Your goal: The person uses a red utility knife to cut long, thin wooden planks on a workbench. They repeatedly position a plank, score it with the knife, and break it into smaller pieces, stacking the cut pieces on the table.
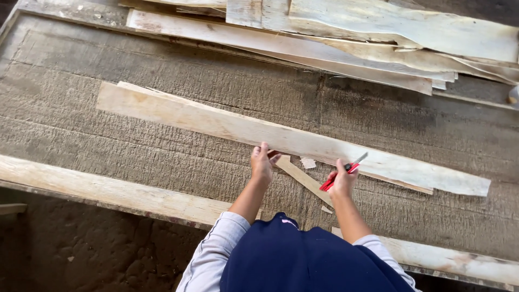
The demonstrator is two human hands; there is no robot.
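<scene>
**A:** Head view has your right hand (343,183) closed around the red-handled utility knife (343,171), blade tip up at the near edge of the long veneer strip (281,138) lying slantwise across the worktable (162,70).

**B:** And your left hand (262,163)?

**A:** Fingers loosely curled, tips pressing that same edge, near the blade. If the knife skates along the grain toward them, you could get cut.

**B:** What would cause that?

**A:** Thin, uneven wood; a split could grab the blade and jerk it sideways. The strip is pinned at one spot only, so it may pivot. The narrow offcut (303,179) between your hands could snag your wrist too.

**B:** The stacked veneer sheets (378,32)?

**A:** Well apart, no trouble.
</scene>
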